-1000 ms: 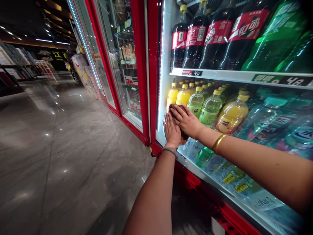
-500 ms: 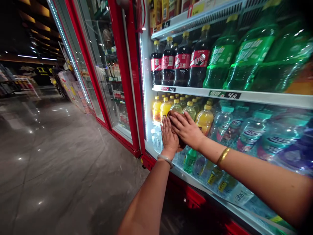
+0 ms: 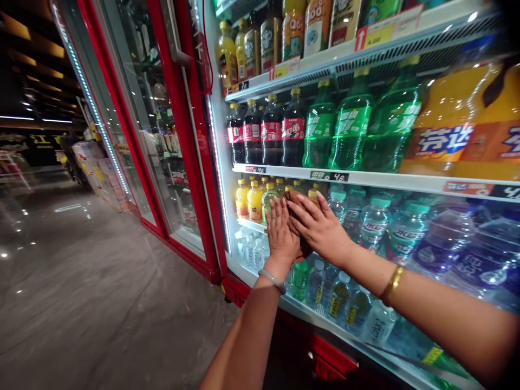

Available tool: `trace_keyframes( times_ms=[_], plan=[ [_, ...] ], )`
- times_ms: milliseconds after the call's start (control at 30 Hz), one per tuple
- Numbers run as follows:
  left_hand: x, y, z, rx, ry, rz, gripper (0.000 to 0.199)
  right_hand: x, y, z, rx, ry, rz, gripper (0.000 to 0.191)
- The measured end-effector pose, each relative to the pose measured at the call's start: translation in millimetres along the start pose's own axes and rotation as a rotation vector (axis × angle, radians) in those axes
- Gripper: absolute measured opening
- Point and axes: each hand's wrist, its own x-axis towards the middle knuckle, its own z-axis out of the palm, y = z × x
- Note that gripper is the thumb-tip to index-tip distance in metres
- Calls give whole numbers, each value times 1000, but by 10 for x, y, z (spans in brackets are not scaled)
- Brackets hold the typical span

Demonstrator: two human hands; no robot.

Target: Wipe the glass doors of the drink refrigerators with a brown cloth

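A dark brown, soft-looking item (image 3: 303, 249), perhaps a folded cloth, is held between my two hands; most of it is covered, so its kind is unclear. My left hand (image 3: 281, 232), with a pale bangle on its wrist, presses against its left side with fingers pointing up. My right hand (image 3: 323, 230), below a gold bangle, lies over its right side with fingers outstretched. Both hands are in front of the lit fridge shelves. Behind them, small yellow-capped juice bottles (image 3: 254, 203) and a green bottle (image 3: 299, 281) show partly.
The red-framed drinks fridge (image 3: 195, 135) fills the right. Cola bottles (image 3: 292, 130), green soda bottles (image 3: 349, 130) and large orange soda bottles (image 3: 442, 119) line its middle shelf. Teal-capped bottles (image 3: 374, 219) stand lower. Glass doors and a shiny grey floor (image 3: 101, 303) lie left.
The view has turned right and tilted up, so the shelves appear further left and lower, and orange soda bottles have come into sight. Both hands remain on the brown item.
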Motion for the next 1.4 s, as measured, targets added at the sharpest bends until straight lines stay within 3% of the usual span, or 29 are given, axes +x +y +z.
trace_keyframes(
  times_ms=[167, 267, 467, 567, 700, 800, 967, 1067, 1233, 1300, 1400],
  plan=[
    [-194, 326, 50, -24, -74, 153, 79, -426, 156, -387, 7, -100, -43, 47],
    [-167, 575, -5, -56, -104, 202, 81, -577, 333, -598, -13, -116, -18, 48],
    [181, 634, -77, -41, -58, 112, 74, -360, 320, -504, -112, 24, 115, 43],
    [140, 729, -19, -49, -39, 124, 75, -464, 312, -559, -92, 21, 101, 41],
    [-89, 1177, 25, -103, -91, 189, 78, -923, 510, -943, -60, -56, 64, 42],
    [-122, 1529, -12, -149, -132, 240, 82, -1148, 689, -1212, -92, -72, 92, 41],
    [54, 1717, -36, -148, -80, 175, 78, -1099, 701, -1213, -119, 23, 222, 40],
    [-4, 1755, -14, -111, -58, 188, 80, -1205, 606, -1197, -113, 35, 234, 38],
    [-237, 2145, -88, -98, -193, 310, 88, -1755, 693, -1587, -103, -37, 252, 40],
    [-179, 2378, -128, -120, -219, 357, 90, -1855, 827, -1767, -115, -45, 308, 41],
    [72, 2643, -157, -147, -194, 316, 87, -1749, 1005, -1883, -135, -3, 406, 38]
  ],
)
